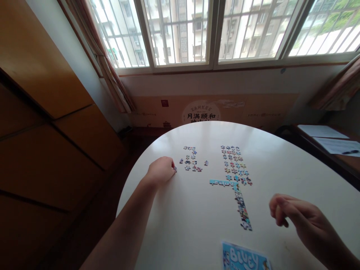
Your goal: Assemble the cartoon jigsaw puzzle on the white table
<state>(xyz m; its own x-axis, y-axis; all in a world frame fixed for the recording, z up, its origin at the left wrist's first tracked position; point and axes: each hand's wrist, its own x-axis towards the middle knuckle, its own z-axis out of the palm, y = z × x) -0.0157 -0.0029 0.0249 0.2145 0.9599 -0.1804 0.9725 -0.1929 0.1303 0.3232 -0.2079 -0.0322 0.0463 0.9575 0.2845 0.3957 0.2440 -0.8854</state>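
Observation:
At the left side of the round table, my left hand (161, 170) is closed with its fingertips on a small jigsaw piece (174, 169). Just right of it lies a loose group of jigsaw pieces (191, 162), with a single piece (206, 163) a little apart. Joined pieces form a corner-shaped strip (241, 204), its blue arm pointing left and its multicoloured arm running toward me. Loose pieces in rows (232, 161) lie beyond the strip. My right hand (295, 212) hovers at the right with curled fingers; whatever they may hold is hidden.
A blue Bluey box or booklet (244, 258) lies at the near edge of view on the white table (182, 228). Papers and a pen rest on a dark surface (334, 140) to the right. Wooden cabinets (56, 150) stand left; barred windows are behind.

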